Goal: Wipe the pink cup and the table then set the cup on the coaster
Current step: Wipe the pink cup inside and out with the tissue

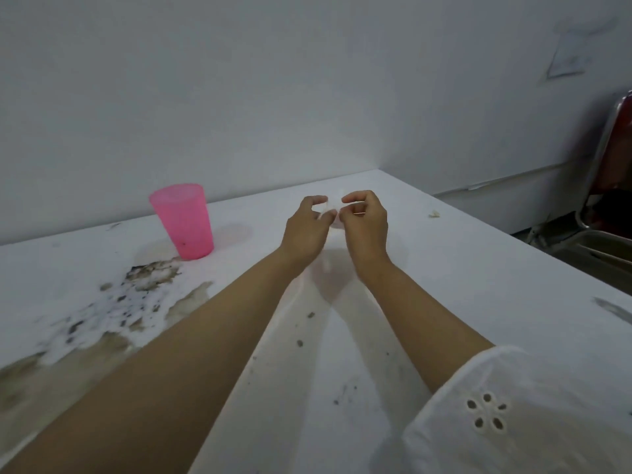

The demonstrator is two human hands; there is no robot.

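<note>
Both arms reached out over the white desk [478,254], the left hand [306,230] and right hand [366,224] close together near the far edge. Their fingers were curled inward toward each other, thumbs and forefingers apparently pinching a small, pale, thin thing between them — too blurred and washed out against the white surface to say what it was. The hands did not quite touch each other.

The pink cup [183,220] stood upright on the desk, well to the left of the hands and close to the wall [273,80]. It was a tapered plastic one, mouth up. Just in front of it and spreading toward the near left corner lay a wide patch of brown and dark stains [136,302], with a few dark specks scattered between the forearms.

A small pale scrap [433,214] lay on the desk to the right of the hands. A white eyelet sleeve [513,412] covered the right upper arm. Beyond the desk on the right stood a chair [608,165] — red with a metal frame.
</note>
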